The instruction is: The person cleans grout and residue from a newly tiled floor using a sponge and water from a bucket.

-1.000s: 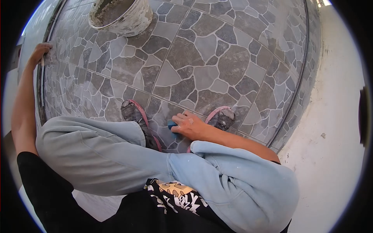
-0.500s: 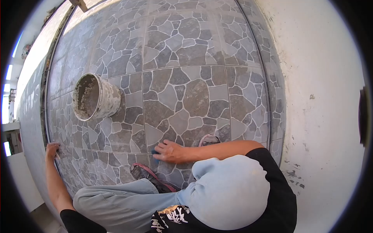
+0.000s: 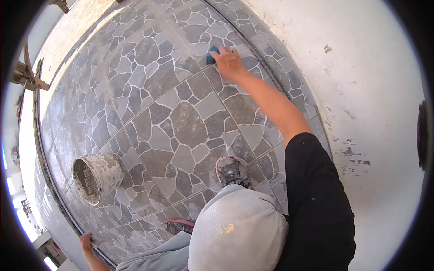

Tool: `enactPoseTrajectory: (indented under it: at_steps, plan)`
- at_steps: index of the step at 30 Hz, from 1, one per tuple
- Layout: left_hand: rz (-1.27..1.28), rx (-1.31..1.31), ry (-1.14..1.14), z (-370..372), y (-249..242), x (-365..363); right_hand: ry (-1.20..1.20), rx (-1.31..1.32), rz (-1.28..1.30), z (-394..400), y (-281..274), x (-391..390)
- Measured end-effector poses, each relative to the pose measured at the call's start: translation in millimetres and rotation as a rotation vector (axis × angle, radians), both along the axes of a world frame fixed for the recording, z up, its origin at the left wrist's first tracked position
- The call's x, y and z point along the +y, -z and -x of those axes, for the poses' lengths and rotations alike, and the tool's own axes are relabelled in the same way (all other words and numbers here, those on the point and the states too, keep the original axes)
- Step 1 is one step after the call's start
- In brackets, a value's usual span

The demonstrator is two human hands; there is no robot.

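Note:
My right hand (image 3: 229,62) reaches far forward and presses a blue-green sponge (image 3: 211,55) onto the stone-patterned floor tiles (image 3: 187,122). Its fingers are closed around the sponge, close to a tile joint and a smeared patch. Down at the lower left, my left hand (image 3: 85,239) is at the dark rail (image 3: 63,208) along the floor's edge. Its fingers look curled over the rail, though they are small in view. A plaster-crusted bucket (image 3: 108,171) stands on the tiles to the left, between my two hands.
A ribbed steel bar (image 3: 253,47) lies along the right side of the floor, beside a scuffed white wall (image 3: 361,104). My shoe (image 3: 233,171) and bent knee (image 3: 237,230) are in front. A wooden piece (image 3: 29,77) juts in at the upper left.
My right hand has moved forward with the sponge, from near my shoes to the far tiles. The view has turned and shifted. My left hand stays at the rail.

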State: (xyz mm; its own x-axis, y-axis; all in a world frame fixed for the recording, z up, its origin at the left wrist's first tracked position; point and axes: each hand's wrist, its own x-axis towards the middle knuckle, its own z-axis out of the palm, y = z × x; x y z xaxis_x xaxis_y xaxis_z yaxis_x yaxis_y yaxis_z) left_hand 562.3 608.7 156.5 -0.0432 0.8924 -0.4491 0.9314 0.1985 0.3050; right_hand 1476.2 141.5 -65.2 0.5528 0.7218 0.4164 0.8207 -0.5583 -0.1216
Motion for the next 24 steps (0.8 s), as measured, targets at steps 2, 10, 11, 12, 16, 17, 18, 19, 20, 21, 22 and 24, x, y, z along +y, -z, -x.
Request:
enactPoseTrajectory:
  at_steps: [2, 10, 11, 12, 16, 17, 18, 19, 20, 21, 22, 24]
  plan:
    - [-0.016, 0.0, -0.041, -3.5, -1.9, -4.1, 0.213, -0.026, -0.015, -29.2, 0.5, -21.0]
    - [0.028, -0.097, -0.069, -42.6, -22.6, -1.3, -0.602, 0.35, -0.135, 145.1, -27.8, -45.7]
    - [-0.005, -0.178, -0.11, -41.7, -22.5, -5.4, -0.625, 0.399, -0.029, 168.3, -32.2, -75.1]
    - [-0.004, -0.171, -0.116, -27.7, -21.9, -4.5, -0.652, 0.454, 0.074, 179.7, -33.9, -106.0]
    - [0.103, -0.02, 0.026, 28.9, -24.8, 13.2, -0.531, 0.359, 0.195, 109.7, -36.6, -152.2]
    - [0.037, 0.008, -0.015, 17.4, -31.2, 5.3, -0.45, 0.267, 0.144, 69.1, -32.1, -139.1]
    - [0.039, 0.008, -0.033, 2.9, -37.5, 9.1, -0.338, 0.212, 0.12, 19.4, -18.9, -123.3]
    - [0.046, 0.03, -0.015, -9.8, -45.6, 9.9, -0.195, 0.089, 0.104, -34.2, -10.0, -103.5]
    - [0.055, 0.059, 0.004, -12.3, -54.8, -0.4, -0.045, 0.041, 0.206, -83.1, -11.2, -83.0]
    - [0.053, 0.072, -0.001, -12.6, -63.5, -9.4, -0.042, -0.019, 0.075, -108.5, -13.9, -62.2]
    - [-0.001, 0.012, -0.037, -18.9, -65.6, -8.9, -0.023, -0.082, -0.047, -120.4, -20.9, -52.2]
    - [-0.035, -0.063, -0.066, -6.3, -70.6, -2.4, -0.071, 0.031, -0.173, -92.8, -50.5, -57.5]
